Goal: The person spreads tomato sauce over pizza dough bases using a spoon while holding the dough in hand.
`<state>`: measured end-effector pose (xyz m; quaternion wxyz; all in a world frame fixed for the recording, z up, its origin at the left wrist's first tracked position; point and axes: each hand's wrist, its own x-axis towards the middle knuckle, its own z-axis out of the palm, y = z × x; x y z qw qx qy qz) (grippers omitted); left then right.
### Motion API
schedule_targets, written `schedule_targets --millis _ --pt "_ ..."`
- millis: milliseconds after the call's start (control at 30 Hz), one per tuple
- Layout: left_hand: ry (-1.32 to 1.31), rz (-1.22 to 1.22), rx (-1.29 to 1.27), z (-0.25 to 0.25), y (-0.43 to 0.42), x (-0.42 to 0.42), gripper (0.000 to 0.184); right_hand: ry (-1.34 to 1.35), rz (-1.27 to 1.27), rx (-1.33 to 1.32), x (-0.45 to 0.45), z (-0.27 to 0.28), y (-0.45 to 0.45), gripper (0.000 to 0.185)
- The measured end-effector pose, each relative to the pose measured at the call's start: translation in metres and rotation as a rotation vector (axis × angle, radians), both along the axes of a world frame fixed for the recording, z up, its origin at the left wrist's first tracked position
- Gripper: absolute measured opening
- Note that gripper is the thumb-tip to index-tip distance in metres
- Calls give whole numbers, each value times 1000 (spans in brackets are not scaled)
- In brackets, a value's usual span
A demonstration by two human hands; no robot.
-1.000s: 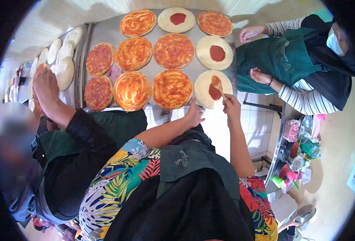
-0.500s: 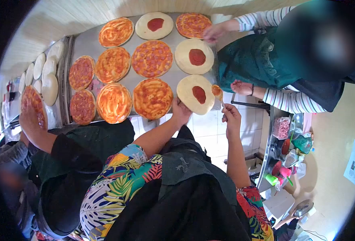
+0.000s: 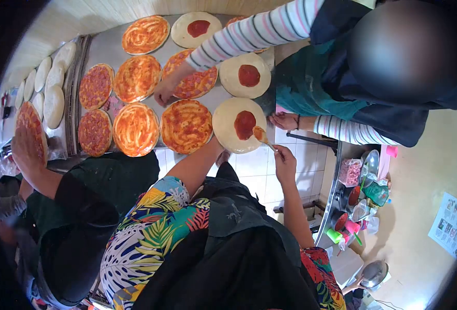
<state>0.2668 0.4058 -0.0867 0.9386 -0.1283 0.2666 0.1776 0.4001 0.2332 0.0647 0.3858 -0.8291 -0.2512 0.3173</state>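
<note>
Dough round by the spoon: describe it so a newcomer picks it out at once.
On the grey table, find the near right corner in the head view. A pale dough round lies there with a red sauce patch. Of the three rounds like this, it alone has the spoon, held in the person's right hand, at its edge.

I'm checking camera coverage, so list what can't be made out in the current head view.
In the head view:
- Left hand: mostly hidden by the nearest dough base.
- Top-right pizza: mostly covered by a co-worker's striped sleeve.
- Printed sheet: text too small to read.
</note>
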Motion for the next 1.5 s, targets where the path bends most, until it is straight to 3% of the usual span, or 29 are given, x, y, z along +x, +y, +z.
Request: schedule_targets --millis 300,467,600,633,800,1000,1133,1200,1233,1333,1400,1500 --pt "-218 -63 61 44 -12 -15 59 -195 30 -62 -32 13 21 19" --pt "-361 -116 125 68 -8 -31 59 -194 196 43 -67 69 17 17" --pt "-481 -136 168 89 6 -44 60 -495 143 69 -55 96 7 17" --pt "-481 -115 88 95 7 -46 59 -489 117 36 -59 99 14 17" --pt "-524 -95 188 146 5 -63 58 -320 217 177 -108 134 38 14" --pt "-499 -41 304 167 17 -107 61 -694 299 327 -98 167 30 13" --pt "-641 50 363 191 12 -116 59 -487 381 371 -129 165 70 13" --pt "-844 160 419 185 13 -128 58 -523 515 397 -154 180 65 11" --pt "-742 241 430 205 8 -141 54 -489 596 385 -155 188 60 12" --pt "-772 275 338 183 13 -156 52 -518 710 398 -132 191 58 12" --pt "-748 262 349 186 10 -167 58 -753 653 422 -123 186 68 12" --pt "-585 292 384 196 15 -178 60 -649 652 441 -151 160 108 11"
